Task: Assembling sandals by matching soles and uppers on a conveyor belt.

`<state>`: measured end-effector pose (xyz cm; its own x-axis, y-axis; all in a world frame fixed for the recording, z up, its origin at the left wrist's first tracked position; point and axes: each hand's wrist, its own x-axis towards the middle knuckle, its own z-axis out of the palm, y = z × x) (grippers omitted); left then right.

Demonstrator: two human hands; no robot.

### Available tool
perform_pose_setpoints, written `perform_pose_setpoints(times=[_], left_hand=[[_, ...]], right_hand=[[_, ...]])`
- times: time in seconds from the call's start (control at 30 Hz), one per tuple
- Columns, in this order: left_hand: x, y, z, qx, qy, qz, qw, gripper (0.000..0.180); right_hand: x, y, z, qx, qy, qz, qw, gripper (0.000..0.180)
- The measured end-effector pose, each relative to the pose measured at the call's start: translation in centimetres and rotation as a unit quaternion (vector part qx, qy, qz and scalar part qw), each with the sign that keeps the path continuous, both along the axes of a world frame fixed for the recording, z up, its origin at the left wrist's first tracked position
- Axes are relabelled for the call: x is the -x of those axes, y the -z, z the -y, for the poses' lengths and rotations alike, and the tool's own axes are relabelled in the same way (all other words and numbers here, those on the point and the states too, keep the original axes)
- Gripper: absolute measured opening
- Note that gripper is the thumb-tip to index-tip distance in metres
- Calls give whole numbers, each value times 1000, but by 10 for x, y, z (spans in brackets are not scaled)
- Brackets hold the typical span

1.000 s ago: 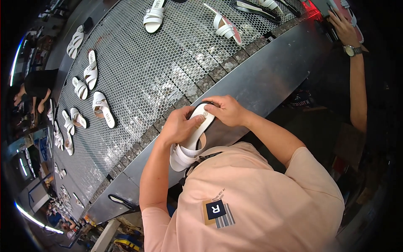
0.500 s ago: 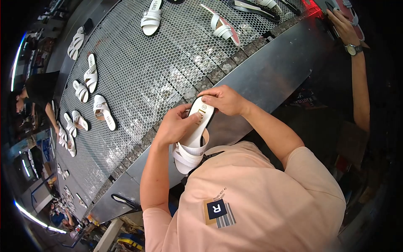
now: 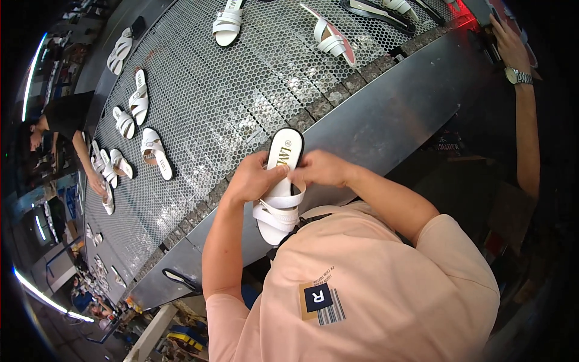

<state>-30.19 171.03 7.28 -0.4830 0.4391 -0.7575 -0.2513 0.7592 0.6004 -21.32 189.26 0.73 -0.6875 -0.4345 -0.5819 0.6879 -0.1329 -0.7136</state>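
Holding a white strappy sandal [image 3: 281,192] in both hands, you have it lifted over the near metal edge [image 3: 386,114] of the perforated conveyor table [image 3: 229,102], its heel end pointing far toward the mesh and its toe straps near your chest. Your left hand [image 3: 252,179] grips the sandal's left side, fingers curled together and thumb pressed onto the insole. Your right hand [image 3: 319,168] comes in from the right, fingers closed together and pinching the insole edge just above the straps; the two hands nearly touch over the middle of the shoe.

On the mesh to the far left lie several more white sandals: one [image 3: 156,153] nearest your left hand but well apart from it, another pair [image 3: 132,108] farther out, and a cluster [image 3: 108,172] at the left rim where another person's arm [image 3: 87,163] reaches in. At the far side a white sandal [image 3: 227,23] lies flat, and to its right one with a pink sole [image 3: 332,37] is tilted on its side. On the far right, a second person's arm with a wristwatch [image 3: 517,76] stretches toward the table's end.
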Motion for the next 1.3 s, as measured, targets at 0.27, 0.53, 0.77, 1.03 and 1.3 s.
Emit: perform_pose_setpoints(times=[0.27,0.53,0.77,1.03,1.3], left_hand=[[3,-15,-18,2,-59,-43,997,32],[-3,12,8,-202,-262,117,937,50],[-83,7,20,-245,-273,142,919,54],[-94,19,-5,-237,-420,92,871,29],[-99,20,-16,-294,-509,135,798,28]], right_hand=[[-7,-5,13,39,27,-20,999,26],[-1,-7,-10,65,56,-52,995,23],[10,-13,-37,41,62,-46,996,25],[7,-7,-42,25,65,-47,996,29],[-25,1,-64,218,86,27,972,40]])
